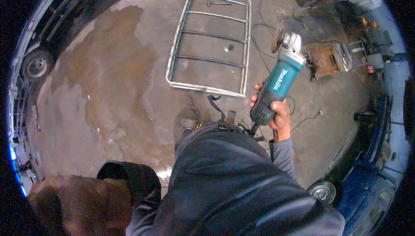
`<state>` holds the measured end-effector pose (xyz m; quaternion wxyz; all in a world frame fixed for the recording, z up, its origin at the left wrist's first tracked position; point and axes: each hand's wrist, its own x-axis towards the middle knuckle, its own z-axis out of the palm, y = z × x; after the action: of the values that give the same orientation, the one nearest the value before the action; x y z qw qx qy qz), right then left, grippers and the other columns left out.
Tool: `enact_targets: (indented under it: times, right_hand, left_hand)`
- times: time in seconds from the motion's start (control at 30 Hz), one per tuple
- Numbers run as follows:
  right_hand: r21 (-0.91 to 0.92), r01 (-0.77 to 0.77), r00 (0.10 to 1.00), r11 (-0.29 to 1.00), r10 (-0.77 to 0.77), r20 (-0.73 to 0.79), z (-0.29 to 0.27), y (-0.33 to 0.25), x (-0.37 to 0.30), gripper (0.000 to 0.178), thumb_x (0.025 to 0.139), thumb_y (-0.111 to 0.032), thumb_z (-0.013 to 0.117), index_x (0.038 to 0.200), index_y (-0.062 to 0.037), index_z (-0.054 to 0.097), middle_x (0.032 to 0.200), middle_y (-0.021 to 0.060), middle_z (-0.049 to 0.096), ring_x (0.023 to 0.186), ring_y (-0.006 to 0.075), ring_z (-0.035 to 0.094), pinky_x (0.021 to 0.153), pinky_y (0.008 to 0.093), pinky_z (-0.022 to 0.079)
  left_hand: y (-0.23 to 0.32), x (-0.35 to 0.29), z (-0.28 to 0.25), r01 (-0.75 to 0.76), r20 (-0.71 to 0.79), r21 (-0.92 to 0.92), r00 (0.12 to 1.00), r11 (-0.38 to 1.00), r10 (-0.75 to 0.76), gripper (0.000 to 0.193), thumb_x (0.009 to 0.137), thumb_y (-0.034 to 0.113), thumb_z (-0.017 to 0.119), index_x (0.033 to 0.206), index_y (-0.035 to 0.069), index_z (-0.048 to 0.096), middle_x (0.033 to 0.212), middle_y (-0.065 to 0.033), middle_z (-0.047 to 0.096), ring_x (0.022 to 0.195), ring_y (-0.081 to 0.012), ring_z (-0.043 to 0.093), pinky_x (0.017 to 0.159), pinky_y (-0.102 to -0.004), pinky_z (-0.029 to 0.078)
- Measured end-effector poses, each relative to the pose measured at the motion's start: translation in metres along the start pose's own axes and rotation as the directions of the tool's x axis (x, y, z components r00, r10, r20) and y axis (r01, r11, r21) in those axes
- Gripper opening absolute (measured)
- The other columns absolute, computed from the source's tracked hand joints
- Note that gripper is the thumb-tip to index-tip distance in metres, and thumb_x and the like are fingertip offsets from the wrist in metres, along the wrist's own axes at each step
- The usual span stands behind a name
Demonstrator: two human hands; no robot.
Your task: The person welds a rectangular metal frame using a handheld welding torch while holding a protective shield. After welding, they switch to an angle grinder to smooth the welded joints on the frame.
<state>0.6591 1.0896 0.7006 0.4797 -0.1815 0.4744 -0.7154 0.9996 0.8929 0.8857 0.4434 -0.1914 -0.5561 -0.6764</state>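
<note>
My right hand (282, 114) is wrapped around the black rear body of a teal angle grinder (283, 75). The grinder tilts up and away from me, its worn disc (279, 37) at the far end and its cord leaving the near end. My left hand (86, 205) is raised close to the camera at the lower left, large and dark; its fingers cannot be made out. Ahead on the floor lies a rectangular metal frame (206, 89) with several crossbars, partly bare shiny metal and partly darker. The grinder is held to the right of this frame, apart from it.
A hammer (219, 4) and a small dark square piece (231, 48) lie within the frame's outline. Cables (255, 41) trail over the floor beside it. A low metal stand (326, 61) is at right. Vehicle wheels show at left (37, 65) and lower right (322, 192).
</note>
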Motion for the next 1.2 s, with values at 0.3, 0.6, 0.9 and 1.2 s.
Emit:
enact_targets:
  times: [0.3, 0.6, 0.9, 1.2]
  right_hand:
    - [-0.011, -0.024, 0.999, 1.0, 0.024, -0.028, 0.002, -0.002, -0.003, 0.078, 0.072, -0.031, 0.076, 0.133, 0.0063, 0.045, 0.124, 0.0216, 0.058, 0.097, 0.0304, 0.068, 0.083, 0.0426, 0.059]
    - [-0.015, -0.019, 1.0, 1.0, 0.019, 0.024, -0.005, -0.002, 0.003, 0.082, 0.072, -0.032, 0.079, 0.135, 0.0052, 0.041, 0.123, 0.0204, 0.058, 0.098, 0.0313, 0.068, 0.083, 0.0434, 0.06]
    - [0.005, -0.007, 0.995, 1.0, 0.006, 0.097, -0.017, 0.004, 0.009, 0.08, 0.072, -0.031, 0.078, 0.135, 0.0036, 0.043, 0.124, 0.0218, 0.057, 0.099, 0.0326, 0.068, 0.083, 0.0462, 0.06]
    - [0.038, 0.008, 0.983, 0.999, -0.015, 0.184, -0.017, 0.012, 0.012, 0.083, 0.072, -0.036, 0.079, 0.137, -0.0002, 0.042, 0.127, 0.0172, 0.058, 0.106, 0.0324, 0.065, 0.092, 0.0503, 0.055]
  left_hand:
    - [0.004, -0.01, 0.003, -0.024, -0.028, 0.008, 0.999, 1.0, 0.024, 0.046, 0.083, 0.024, 0.071, 0.118, -0.002, 0.055, 0.111, -0.0237, 0.065, 0.102, -0.0396, 0.064, 0.085, -0.0447, 0.055]
    - [-0.006, -0.011, 0.012, -0.003, -0.056, 0.031, 0.998, 1.0, 0.005, 0.054, 0.082, 0.027, 0.072, 0.122, -0.003, 0.052, 0.113, -0.0255, 0.064, 0.104, -0.0399, 0.064, 0.088, -0.0445, 0.053]
    - [-0.016, -0.021, 0.033, 0.048, -0.071, 0.103, 0.997, 0.994, -0.041, 0.062, 0.081, 0.031, 0.072, 0.126, -0.005, 0.05, 0.115, -0.0274, 0.063, 0.105, -0.0402, 0.064, 0.091, -0.0442, 0.052]
    - [-0.04, -0.073, 0.049, 0.207, -0.181, 0.285, 0.97, 0.936, -0.16, 0.07, 0.08, 0.034, 0.073, 0.13, -0.006, 0.047, 0.118, -0.0292, 0.062, 0.107, -0.0406, 0.063, 0.093, -0.044, 0.05]
